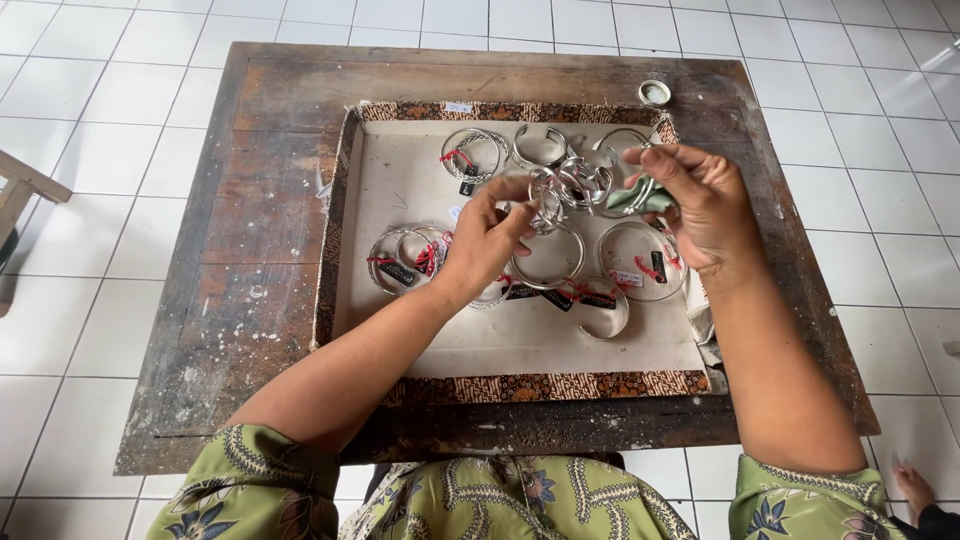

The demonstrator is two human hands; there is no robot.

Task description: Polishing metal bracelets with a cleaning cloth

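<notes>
Holding silver bangle [545,200] over tray [400,190] | left hand [487,240] fingers clamped on it, steadying | right hand [700,205] fingers pinch green cloth [640,200], rubbing | tagged bangles [405,260] below on table [260,200]

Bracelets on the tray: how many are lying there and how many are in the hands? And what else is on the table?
Bangles lying on the tray: about 8, some overlap
Bangles held between left hand and right hand: about 3, bunched, hard to count
Green cloth in right hand: 1
Round lid on table: 1
Total: about 13
</notes>
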